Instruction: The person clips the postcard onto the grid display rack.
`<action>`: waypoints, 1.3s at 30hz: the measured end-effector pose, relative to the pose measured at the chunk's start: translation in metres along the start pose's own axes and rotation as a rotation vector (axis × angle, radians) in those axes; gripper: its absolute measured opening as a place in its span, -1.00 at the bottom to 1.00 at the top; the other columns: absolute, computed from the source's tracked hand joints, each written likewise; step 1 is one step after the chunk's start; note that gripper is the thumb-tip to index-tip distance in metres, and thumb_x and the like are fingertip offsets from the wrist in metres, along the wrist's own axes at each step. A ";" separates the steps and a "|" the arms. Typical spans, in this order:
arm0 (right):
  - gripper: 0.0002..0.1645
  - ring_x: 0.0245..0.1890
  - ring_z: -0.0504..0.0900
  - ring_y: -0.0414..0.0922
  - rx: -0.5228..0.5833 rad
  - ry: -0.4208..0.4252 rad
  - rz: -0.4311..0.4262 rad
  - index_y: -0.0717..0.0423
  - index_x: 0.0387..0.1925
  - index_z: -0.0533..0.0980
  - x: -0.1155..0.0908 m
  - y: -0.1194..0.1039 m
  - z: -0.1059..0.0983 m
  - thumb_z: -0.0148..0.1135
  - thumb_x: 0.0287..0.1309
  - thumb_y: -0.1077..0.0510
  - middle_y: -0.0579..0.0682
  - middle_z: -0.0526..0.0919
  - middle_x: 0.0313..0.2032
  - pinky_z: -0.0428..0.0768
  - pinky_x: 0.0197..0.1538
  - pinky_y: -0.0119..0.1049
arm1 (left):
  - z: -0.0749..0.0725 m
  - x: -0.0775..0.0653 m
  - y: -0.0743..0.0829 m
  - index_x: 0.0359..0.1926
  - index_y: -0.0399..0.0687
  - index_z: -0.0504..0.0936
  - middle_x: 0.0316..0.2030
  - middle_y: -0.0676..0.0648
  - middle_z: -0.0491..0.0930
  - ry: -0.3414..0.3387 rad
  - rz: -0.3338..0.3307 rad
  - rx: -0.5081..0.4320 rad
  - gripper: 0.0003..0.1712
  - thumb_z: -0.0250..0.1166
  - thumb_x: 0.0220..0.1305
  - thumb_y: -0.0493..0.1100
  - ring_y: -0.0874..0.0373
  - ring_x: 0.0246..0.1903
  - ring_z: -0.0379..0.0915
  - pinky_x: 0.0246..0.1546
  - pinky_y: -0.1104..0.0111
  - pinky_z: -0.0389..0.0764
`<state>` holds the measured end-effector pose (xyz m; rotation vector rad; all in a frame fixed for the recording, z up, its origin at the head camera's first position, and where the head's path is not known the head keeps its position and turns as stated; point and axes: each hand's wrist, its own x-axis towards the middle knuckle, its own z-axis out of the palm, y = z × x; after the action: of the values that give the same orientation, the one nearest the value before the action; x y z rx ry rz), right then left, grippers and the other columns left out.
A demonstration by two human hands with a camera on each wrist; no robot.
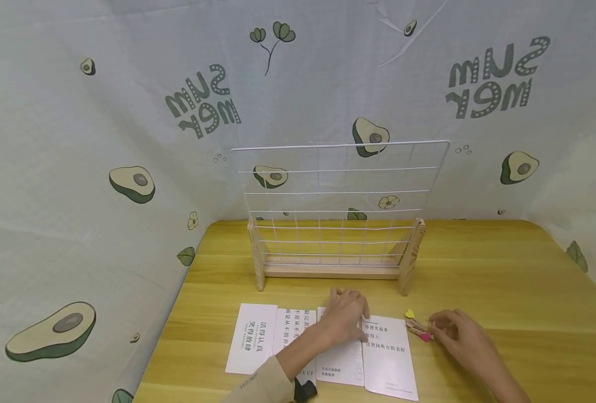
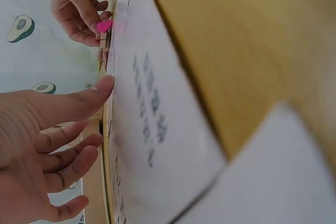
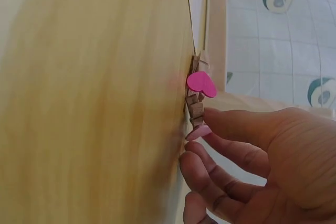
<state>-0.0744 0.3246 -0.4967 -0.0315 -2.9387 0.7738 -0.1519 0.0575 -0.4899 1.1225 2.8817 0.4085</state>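
Sleeve of beige cloth [image 1: 264, 383] and a black band or device [image 1: 305, 390] at the left wrist lie closest to the head camera. Just beyond, four white rectangular paper cards [image 1: 389, 364] printed with dark Chinese characters lie side by side in a row on a yellow wood-grain bench [image 1: 484, 268]. Of the person's two hands, the left hand [image 1: 345, 316] is over the upper part of the third card and beside the fourth, its thumb apart from loosely bent fingers and nothing in its grasp; whether the thumb tip touches a card cannot be told. Just right of the fourth card is a small cluster of wooden clips with painted hearts. The right hand [image 1: 461, 336] pinches one of these between thumb and forefinger, a small brown wooden clip with a pale pink heart [image 3: 197, 110], at the near end of the cluster. Beside it lies a wooden clip with a bright pink heart [image 3: 201, 84], and a yellow heart [image 1: 410, 314] shows at the cluster's far end. Behind the cards a white wire grid panel [image 1: 335, 169] stands upright in a pale wooden stand [image 1: 330, 271]. Farthest back hangs a white cloth [image 1: 318, 106] printed with green avocados and mirrored "SUMMER" lettering.
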 end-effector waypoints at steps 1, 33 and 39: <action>-0.78 -0.43 0.41 -0.40 0.003 -0.003 0.001 0.17 -0.12 0.68 0.000 0.000 0.000 0.42 0.23 0.16 -0.01 0.69 -0.27 0.44 -0.38 -0.46 | 0.000 0.000 0.000 -0.06 0.12 0.70 -0.10 0.18 0.64 -0.005 -0.004 -0.011 -0.37 0.70 -0.16 0.18 0.33 -0.08 0.45 0.14 0.34 0.31; -0.68 -0.36 0.55 -0.50 0.223 -0.089 0.100 0.16 -0.03 0.70 0.000 0.014 -0.001 0.40 0.31 0.04 0.07 0.78 -0.17 0.59 -0.28 -0.46 | -0.003 -0.003 -0.004 0.04 0.00 0.65 -0.12 0.15 0.55 -0.061 -0.046 -0.316 -0.43 0.65 0.01 -0.02 0.45 -0.27 0.38 0.03 0.45 0.38; -0.48 -0.28 0.57 -0.52 0.308 -0.144 0.254 0.19 0.07 0.68 0.001 0.014 -0.009 0.36 0.33 -0.15 0.22 0.75 0.06 0.64 -0.22 -0.46 | -0.007 -0.005 -0.012 -0.03 -0.16 0.72 -0.18 0.03 0.58 -0.031 -0.098 -0.645 -0.72 0.47 0.22 -0.34 0.46 -0.36 0.42 -0.34 0.59 0.52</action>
<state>-0.0747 0.3415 -0.4953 -0.3434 -2.9442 1.3083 -0.1566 0.0441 -0.4865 0.8495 2.4508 1.1826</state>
